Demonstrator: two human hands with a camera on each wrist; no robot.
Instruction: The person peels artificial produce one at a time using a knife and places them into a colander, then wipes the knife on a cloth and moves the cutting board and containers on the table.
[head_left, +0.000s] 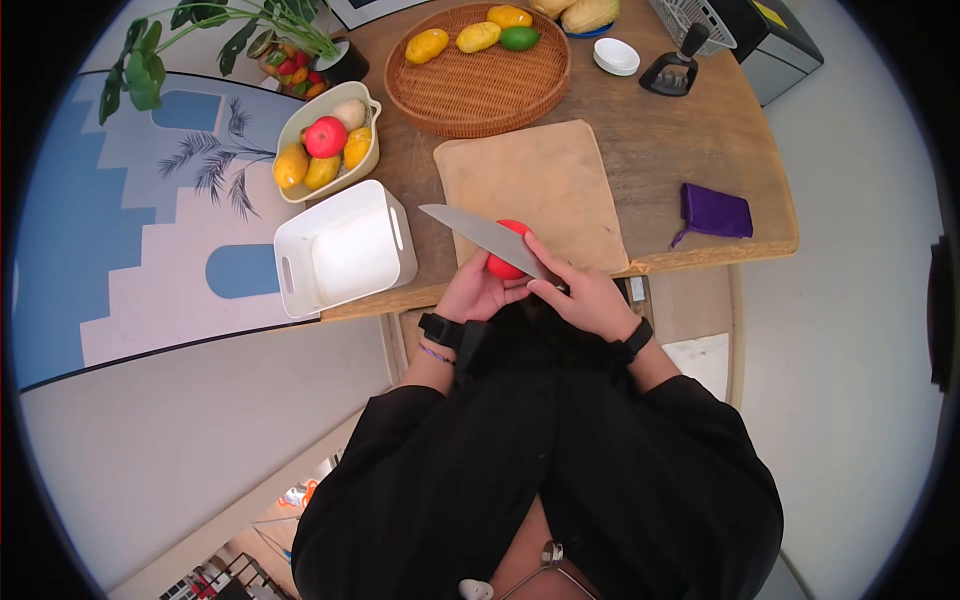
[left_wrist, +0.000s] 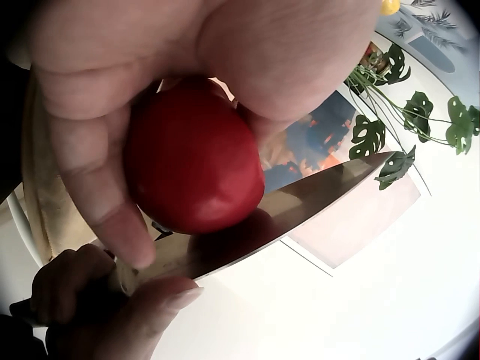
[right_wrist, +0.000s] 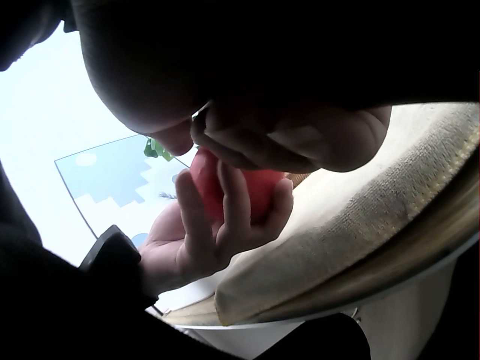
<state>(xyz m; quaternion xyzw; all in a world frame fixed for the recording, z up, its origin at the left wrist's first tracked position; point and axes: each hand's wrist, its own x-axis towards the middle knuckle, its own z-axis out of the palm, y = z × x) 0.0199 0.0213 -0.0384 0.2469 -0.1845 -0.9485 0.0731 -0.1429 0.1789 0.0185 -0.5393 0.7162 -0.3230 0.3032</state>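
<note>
My left hand (head_left: 478, 293) holds a round red fruit or vegetable (head_left: 513, 226) at the table's front edge; in the left wrist view its fingers curl round the red thing (left_wrist: 195, 157). My right hand (head_left: 597, 303) grips the handle end of a large knife (head_left: 470, 226), thumb and fingers near the blade's base. The blade (left_wrist: 300, 199) lies across the red thing, its tip pointing to the left in the head view. In the right wrist view the left hand's fingers (right_wrist: 234, 199) wrap the red thing (right_wrist: 259, 191); the blade is hidden there.
Behind the hands lies a tan mat (head_left: 530, 180). To the left stand a white bin (head_left: 345, 250) and a cream basket of fruit (head_left: 287, 135). A wicker tray (head_left: 475, 90) is at the back; a purple pouch (head_left: 717, 212), white dish (head_left: 616, 56) and black tool (head_left: 668, 78) are right.
</note>
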